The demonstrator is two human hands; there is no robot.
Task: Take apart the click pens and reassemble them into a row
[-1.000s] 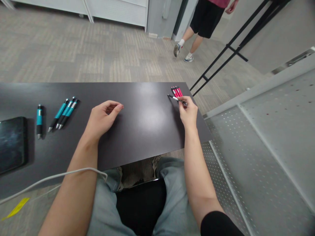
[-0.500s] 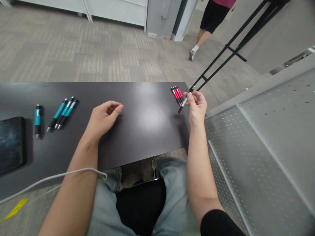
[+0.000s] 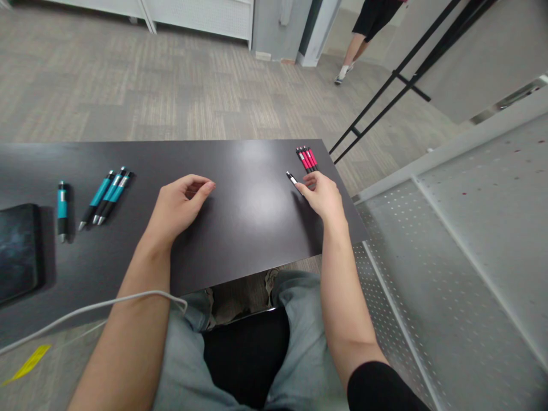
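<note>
My right hand (image 3: pixel 322 196) pinches a white-and-black pen (image 3: pixel 291 178) between thumb and fingers. The pen's upper end points away to the left; its lower part is hidden by the hand. Just beyond that hand, several pink-and-black pens (image 3: pixel 307 158) lie side by side near the table's far right corner. My left hand (image 3: pixel 182 205) rests on its side on the dark table (image 3: pixel 244 228), fingers loosely curled and thumb tip close to the index finger, with nothing seen in it. Farther left lie three teal-and-black pens (image 3: pixel 106 197) in a slanted row and one teal pen (image 3: pixel 62 211) apart.
A black device (image 3: pixel 19 251) sits at the table's left edge. A white cable (image 3: pixel 107 302) crosses in front of my left forearm. Right of the table stands a perforated grey panel (image 3: pixel 449 257), with black metal bars (image 3: pixel 377 108) behind. A person (image 3: pixel 359 40) is on the floor beyond.
My right hand has moved left and lower toward the table, and the pen in it has turned so its upper end points left. The left hand stays put. The person beyond has stepped farther off.
</note>
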